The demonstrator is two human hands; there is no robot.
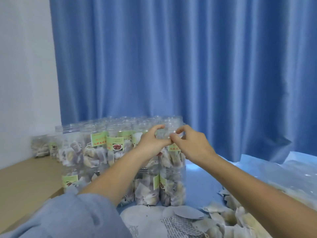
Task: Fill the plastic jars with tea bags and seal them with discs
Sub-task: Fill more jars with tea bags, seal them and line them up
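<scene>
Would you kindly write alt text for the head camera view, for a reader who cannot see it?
A person's left hand and right hand meet, fingers curled, at the top of an upper jar in a two-tier stack of clear plastic jars of tea bags. Loose tea bags and white discs lie in front; a blue curtain hangs behind.

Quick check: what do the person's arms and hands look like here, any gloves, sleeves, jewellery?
Left hand and right hand are bare: no gloves, rings or watch visible. Left arm has a loose grey-blue fabric sleeve pushed up near the elbow. Right forearm is uncovered as far as the frame shows.
</scene>
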